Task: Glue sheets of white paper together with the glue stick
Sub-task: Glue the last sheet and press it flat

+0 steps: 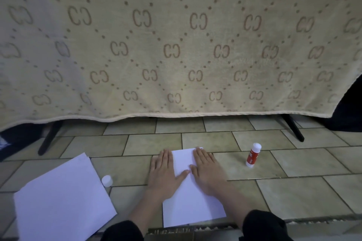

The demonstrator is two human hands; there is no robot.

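While both hands, left (166,170) and right (207,168), lie flat with straight fingers on the sheet (193,201), press outward evenly. Glue stick (253,155) stands right of the sheet, spare paper (62,201) left.

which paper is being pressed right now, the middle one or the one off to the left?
The middle paper: the left hand and right hand lie flat on it. The left stack lies untouched beside the white cap.
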